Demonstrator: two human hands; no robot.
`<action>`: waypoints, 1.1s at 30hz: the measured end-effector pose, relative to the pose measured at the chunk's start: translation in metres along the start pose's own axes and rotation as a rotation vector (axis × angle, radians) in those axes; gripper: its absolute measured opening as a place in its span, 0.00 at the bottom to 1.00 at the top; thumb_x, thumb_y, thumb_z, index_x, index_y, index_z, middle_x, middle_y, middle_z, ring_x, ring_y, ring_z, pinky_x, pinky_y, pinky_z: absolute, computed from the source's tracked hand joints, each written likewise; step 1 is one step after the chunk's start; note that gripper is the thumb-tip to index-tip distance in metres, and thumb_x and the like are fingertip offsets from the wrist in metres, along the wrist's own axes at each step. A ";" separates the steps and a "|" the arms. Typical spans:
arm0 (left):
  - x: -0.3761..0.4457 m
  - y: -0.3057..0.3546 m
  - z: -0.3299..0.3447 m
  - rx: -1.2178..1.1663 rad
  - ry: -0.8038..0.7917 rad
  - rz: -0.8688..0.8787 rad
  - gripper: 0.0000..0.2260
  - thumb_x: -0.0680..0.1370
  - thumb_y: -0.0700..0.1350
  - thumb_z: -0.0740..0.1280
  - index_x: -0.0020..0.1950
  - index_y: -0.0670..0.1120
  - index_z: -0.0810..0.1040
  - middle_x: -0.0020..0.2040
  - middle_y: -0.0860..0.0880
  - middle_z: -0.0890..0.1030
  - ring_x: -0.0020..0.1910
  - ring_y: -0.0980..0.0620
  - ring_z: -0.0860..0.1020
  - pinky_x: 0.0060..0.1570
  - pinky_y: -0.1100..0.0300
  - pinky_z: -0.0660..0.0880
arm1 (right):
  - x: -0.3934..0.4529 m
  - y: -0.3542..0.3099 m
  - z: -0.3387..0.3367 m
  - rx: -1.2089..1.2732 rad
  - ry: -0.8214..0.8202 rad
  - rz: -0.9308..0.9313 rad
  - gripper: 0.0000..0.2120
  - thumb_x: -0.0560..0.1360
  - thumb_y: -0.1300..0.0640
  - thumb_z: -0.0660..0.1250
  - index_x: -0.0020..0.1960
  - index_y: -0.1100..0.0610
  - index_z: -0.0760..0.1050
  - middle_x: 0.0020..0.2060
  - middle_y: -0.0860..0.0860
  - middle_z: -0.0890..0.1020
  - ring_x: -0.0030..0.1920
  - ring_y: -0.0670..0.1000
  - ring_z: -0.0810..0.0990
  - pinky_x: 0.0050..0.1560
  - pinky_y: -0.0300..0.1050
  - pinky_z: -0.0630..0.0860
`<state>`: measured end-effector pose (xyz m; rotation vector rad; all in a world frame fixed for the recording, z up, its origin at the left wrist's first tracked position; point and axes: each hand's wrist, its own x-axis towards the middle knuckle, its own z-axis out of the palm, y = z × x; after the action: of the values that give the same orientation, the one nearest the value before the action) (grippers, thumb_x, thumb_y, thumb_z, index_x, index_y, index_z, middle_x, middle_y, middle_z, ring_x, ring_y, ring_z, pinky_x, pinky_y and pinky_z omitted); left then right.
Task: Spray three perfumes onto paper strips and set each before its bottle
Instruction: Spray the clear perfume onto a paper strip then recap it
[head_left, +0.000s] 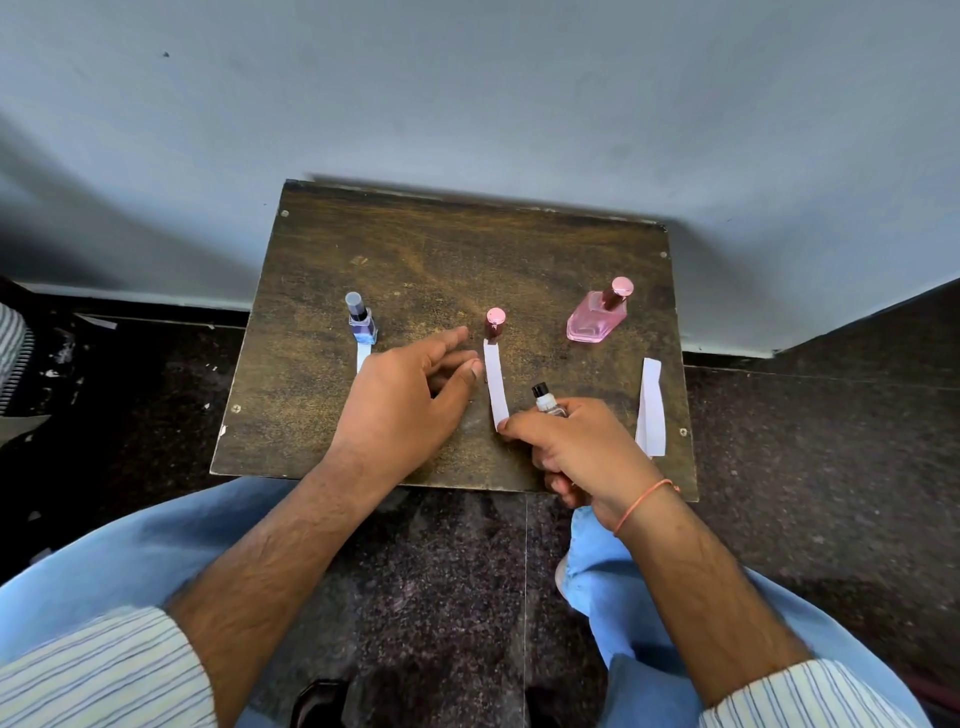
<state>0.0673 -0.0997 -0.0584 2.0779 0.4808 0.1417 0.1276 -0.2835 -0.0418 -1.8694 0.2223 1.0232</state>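
Three perfume bottles: a blue square glass one (362, 323) at centre-left, a pink flat glass one (597, 317) at centre-right, and a small clear black-capped one (546, 399) gripped by the right hand (576, 447), whose fingers (511, 425) pinch the middle white paper strip (496, 384). A pink cap (495, 322) stands at centre. Three strips lie on the brown wooden counter (415, 249); the left hand (405, 395) hovers, open and empty.

Soft, even daylight; we see no glare. A diffuse shadow darkens the wall (130, 218) at left. Wide-angle bending curves the frame edges. The surface (415, 249) reads sharp; the far edge looks slightly smeared, perhaps motion blur.
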 end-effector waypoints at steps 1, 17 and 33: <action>0.000 0.000 -0.001 0.000 0.014 0.006 0.20 0.82 0.47 0.74 0.74 0.49 0.81 0.58 0.59 0.88 0.54 0.72 0.83 0.56 0.77 0.76 | 0.000 0.000 0.001 0.006 -0.006 0.005 0.09 0.77 0.55 0.75 0.44 0.54 0.75 0.22 0.48 0.67 0.20 0.49 0.63 0.26 0.37 0.59; -0.002 -0.014 -0.003 0.253 -0.112 0.172 0.18 0.81 0.46 0.72 0.72 0.52 0.81 0.62 0.56 0.85 0.58 0.51 0.79 0.60 0.56 0.78 | -0.004 -0.002 0.009 -0.180 -0.074 -0.072 0.19 0.74 0.40 0.78 0.38 0.50 0.74 0.23 0.48 0.70 0.22 0.50 0.68 0.26 0.40 0.64; 0.002 -0.008 0.003 0.156 0.005 0.140 0.20 0.83 0.47 0.71 0.75 0.50 0.76 0.65 0.58 0.80 0.50 0.61 0.78 0.52 0.77 0.71 | -0.007 -0.010 -0.021 -0.249 0.079 -0.490 0.05 0.78 0.55 0.76 0.47 0.50 0.81 0.26 0.37 0.77 0.28 0.40 0.75 0.33 0.43 0.73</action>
<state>0.0682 -0.0976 -0.0671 2.2650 0.3589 0.1973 0.1401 -0.2966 -0.0257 -2.0487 -0.3211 0.6600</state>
